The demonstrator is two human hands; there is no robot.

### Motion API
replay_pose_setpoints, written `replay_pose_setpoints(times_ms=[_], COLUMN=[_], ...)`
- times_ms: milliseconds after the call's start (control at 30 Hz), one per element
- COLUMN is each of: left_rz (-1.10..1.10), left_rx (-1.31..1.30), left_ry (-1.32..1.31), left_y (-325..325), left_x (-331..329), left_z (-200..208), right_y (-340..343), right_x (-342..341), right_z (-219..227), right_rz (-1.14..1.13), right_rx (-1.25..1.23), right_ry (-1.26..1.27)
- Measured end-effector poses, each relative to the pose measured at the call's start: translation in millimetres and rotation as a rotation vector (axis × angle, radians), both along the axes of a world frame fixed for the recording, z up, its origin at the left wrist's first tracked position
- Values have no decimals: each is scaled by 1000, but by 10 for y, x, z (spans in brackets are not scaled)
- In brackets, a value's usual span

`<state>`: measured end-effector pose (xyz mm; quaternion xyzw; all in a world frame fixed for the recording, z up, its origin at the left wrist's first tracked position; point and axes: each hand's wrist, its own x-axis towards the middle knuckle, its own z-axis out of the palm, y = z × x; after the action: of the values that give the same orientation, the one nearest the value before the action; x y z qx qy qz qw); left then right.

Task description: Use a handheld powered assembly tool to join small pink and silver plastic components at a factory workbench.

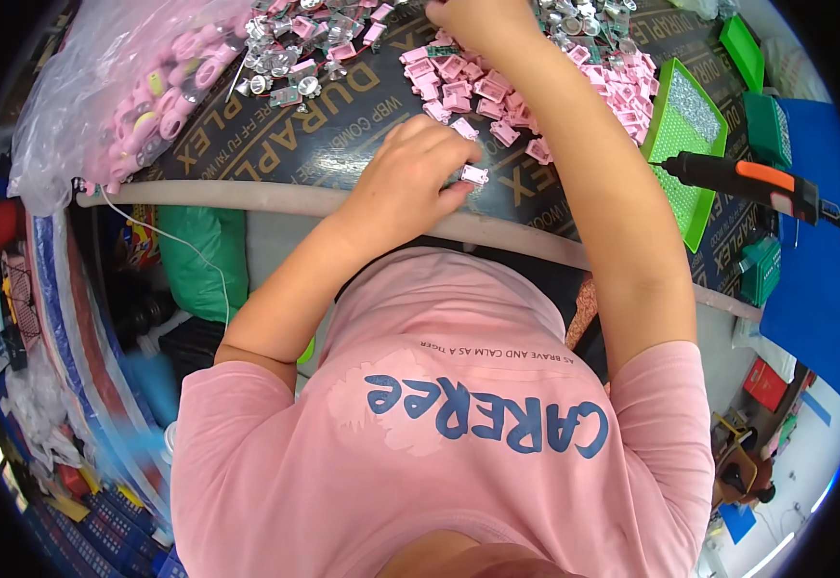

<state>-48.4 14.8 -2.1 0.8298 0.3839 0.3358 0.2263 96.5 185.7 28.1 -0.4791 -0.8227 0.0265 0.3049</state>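
Note:
My left hand [410,173] rests at the near edge of the dark board table, closed on a small pink plastic casing [475,175] pinched between thumb and fingers. Just beyond it lies a heap of pink plastic casings [489,89], small and box-shaped. My right arm stretches over that heap to the far side. There my right hand [485,23] is cut by the upper edge of the picture, so its fingertips and anything in them are hidden. Loose metallic and clear parts with thin wires [290,58] form a pile at the far left.
A green tray [656,125] of small silvery screws stands right of the casings. An electric screwdriver [743,178], black and orange, hangs over its near side. Green boxes [765,127] stand further right. A clear bag of pink pieces [165,91] lies at left.

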Motion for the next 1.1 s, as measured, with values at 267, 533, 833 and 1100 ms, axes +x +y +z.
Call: replay_pose_setpoints(times_ms=[267,533,833,1100], left_rz=[-53,-102,-68,32], left_rx=[-3,-549,-407,-134], left_ry=[-11,-356,-314,6], left_y=[35,-65,-107,-144], left_x=[99,231,231,300], left_z=[-24,170,117,-9], right_y=[-1112,-1926,-1936,-1833], right_x=[972,1225,1165,1089], right_z=[352,78,34,38], right_rz=[396,183,233,97], right_rx=[-752,-457,-431,-544], right_ry=[1198,568,418,260])
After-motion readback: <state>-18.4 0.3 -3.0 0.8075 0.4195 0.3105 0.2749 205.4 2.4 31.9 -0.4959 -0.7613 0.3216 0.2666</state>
